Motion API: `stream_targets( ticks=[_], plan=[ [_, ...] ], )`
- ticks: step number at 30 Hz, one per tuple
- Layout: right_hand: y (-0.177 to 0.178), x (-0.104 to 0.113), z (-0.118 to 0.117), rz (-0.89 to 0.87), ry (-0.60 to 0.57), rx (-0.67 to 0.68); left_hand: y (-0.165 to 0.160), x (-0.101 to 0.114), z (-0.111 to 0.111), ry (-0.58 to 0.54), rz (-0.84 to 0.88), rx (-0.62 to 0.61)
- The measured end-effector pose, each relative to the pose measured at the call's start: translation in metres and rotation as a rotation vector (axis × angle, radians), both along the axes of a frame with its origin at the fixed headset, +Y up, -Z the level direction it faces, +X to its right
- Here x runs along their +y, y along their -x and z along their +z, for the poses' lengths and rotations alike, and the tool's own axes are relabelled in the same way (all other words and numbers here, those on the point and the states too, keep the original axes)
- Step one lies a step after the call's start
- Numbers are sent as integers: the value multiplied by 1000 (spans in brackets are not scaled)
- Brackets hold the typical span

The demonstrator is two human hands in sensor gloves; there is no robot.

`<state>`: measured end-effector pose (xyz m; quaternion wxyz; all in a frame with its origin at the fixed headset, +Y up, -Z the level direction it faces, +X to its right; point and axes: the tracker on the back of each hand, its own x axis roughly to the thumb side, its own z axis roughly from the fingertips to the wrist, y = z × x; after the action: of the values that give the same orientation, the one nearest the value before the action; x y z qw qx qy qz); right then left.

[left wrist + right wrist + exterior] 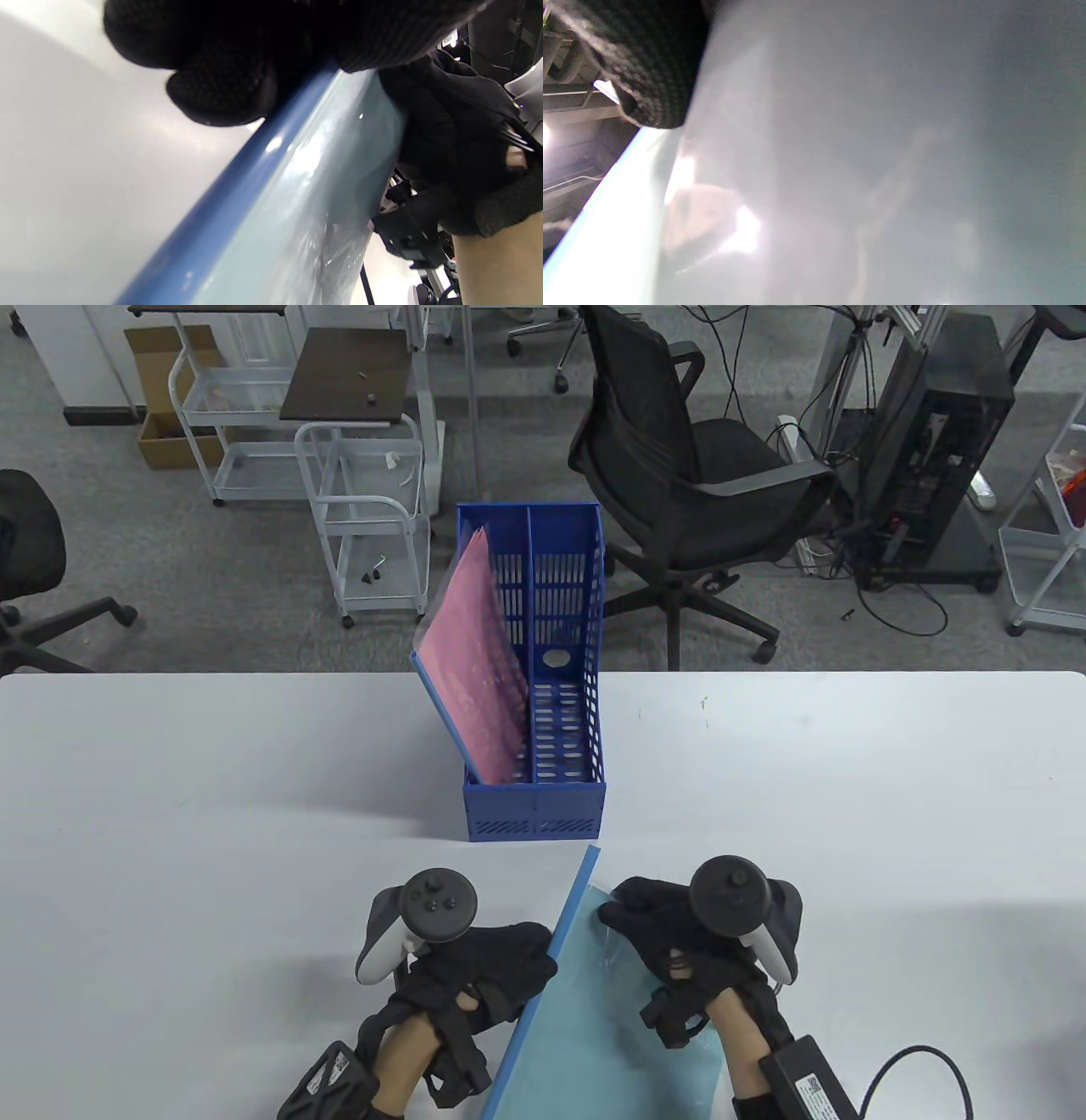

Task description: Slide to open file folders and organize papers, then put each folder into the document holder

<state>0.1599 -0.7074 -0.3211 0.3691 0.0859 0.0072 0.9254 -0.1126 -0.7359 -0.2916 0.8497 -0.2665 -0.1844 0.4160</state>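
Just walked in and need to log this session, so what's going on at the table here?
A person in sensor gloves is working on a light blue folder at the near edge of the white table. The left hand grips its darker blue spine bar, while the right hand holds the clear cover from the other side. Behind it stands a blue document holder, with a pink folder already leaning in its left compartment; the right one looks empty.

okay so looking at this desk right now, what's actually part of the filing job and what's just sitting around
Part of the job:
blue folder, held by left hand and right hand
pink folder
document holder

Sitting around:
office chair
wire carts
computer tower
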Motion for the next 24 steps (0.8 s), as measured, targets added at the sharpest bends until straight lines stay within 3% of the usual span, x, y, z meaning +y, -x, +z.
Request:
stream_targets(
  ticks=[10,13,16,20,24],
  plan=[
    [-10,0,-2,-25,-6,-46,-1,-2,4,-7,-39,-18],
    [-6,1,1,-10,-27,-35,4,-11,4,0,-28,-9],
    [-2,8,5,14,-106,-39,9,-32,4,133,45,-56],
    [1,20,13,-81,-207,-39,8,-56,7,268,213,-107],
    [1,29,20,-67,-292,-70,3,-54,7,227,280,-95]
  ],
)
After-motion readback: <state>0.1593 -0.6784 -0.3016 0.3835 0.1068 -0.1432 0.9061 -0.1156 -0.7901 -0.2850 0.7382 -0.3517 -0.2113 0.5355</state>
